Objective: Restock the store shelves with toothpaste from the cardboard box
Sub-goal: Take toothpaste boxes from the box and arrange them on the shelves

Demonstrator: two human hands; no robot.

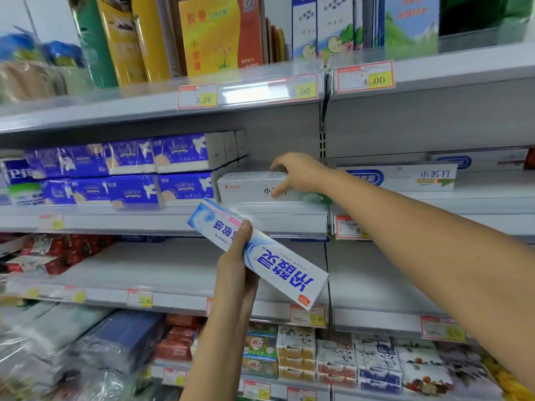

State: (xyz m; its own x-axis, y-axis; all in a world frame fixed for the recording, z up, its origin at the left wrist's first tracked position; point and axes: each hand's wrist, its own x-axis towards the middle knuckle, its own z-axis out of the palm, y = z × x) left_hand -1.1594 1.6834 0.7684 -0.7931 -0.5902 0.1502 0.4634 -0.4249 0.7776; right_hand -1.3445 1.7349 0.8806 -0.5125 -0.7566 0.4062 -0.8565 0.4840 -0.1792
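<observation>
My left hand [236,263] grips a white and blue toothpaste box [260,253] held at a slant in front of the shelves, its print upside down. My right hand [296,173] reaches onto the middle shelf [260,219] and holds a white toothpaste box [249,186] lying there, fingers over its top and thumb on its front. Another white toothpaste box with a blue logo [405,176] lies to the right on the same shelf level. The cardboard box is out of view.
Blue tissue packs [130,172] are stacked left of the white box. The shelf below [159,273] holds red packs [49,253] at its left end. Tall packages fill the top shelf [208,36]; soap boxes [333,357] fill the bottom one.
</observation>
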